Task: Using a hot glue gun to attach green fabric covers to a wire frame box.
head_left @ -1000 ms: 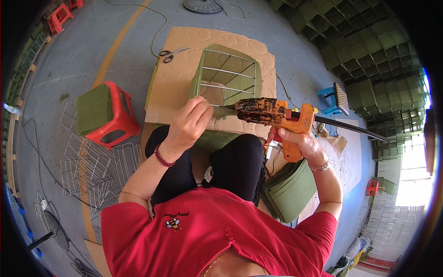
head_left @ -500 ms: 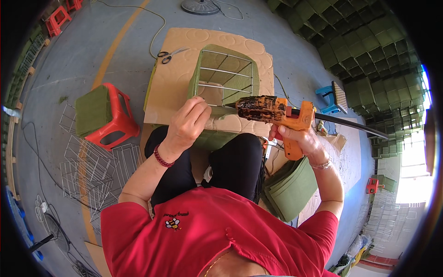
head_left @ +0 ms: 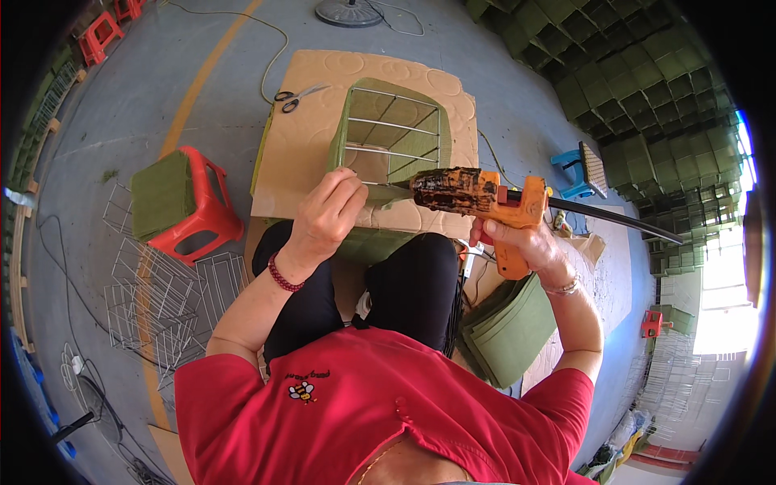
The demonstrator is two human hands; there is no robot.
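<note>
An open box of green felt-like fabric [head_left: 342, 133] over a wire frame [head_left: 388, 123] stands in front of me on flattened cardboard. My left hand [head_left: 327, 212] is at its near left corner, thumb and fingers pinched together on the near edge of the fabric. My right hand [head_left: 525, 244] grips an orange glue gun [head_left: 517, 212] by its handle. Dark residue coats the gun's front half, and its nozzle points left at the box's near edge. Out of the back of the gun sticks a long black glue stick [head_left: 618, 220]. The pinching fingertips are partly hidden.
Scissors [head_left: 297, 99] lie on the cardboard [head_left: 311, 69]. At left, a red stool [head_left: 198, 212] carries green fabric sheets [head_left: 160, 194], with wire frames [head_left: 153, 311] beside it. More green sheets [head_left: 509, 335] lie by my right leg. Green boxes [head_left: 614, 89] are stacked at right.
The box and the glue gun have shifted very slightly to the left. Both hands keep the same hold.
</note>
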